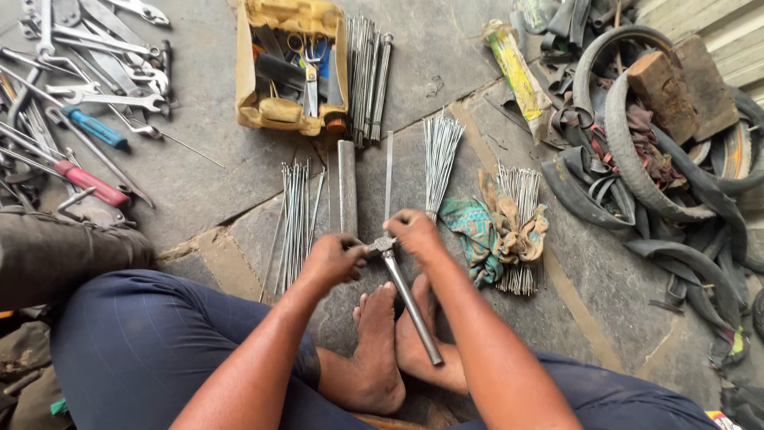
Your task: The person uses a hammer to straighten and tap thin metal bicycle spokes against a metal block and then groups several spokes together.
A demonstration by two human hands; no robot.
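- The left hand (334, 259) is clenched around the left side of a small metal fitting (383, 244) at the top end of a steel rod (412, 304).
- The right hand (414, 232) grips the same fitting from the right; both hands meet over it.
- The steel rod runs from the fitting down and to the right, and its lower end lies over the person's bare feet (398, 350).
- A flat metal strip (388, 179) extends upward from the hands, beside a thicker metal bar (347, 187).
- Bundles of spokes (296, 223) lie on the stone floor (207, 183) near the left hand; another bundle (439, 155) lies above the right hand.
- A cloth-wrapped spoke bundle (517, 231) lies just right of the right hand.
- A yellow tool box (253, 95) stands beyond the hands.
- Wrenches and screwdrivers (87, 119) lie at far left; old tyres (652, 159) lie at right.
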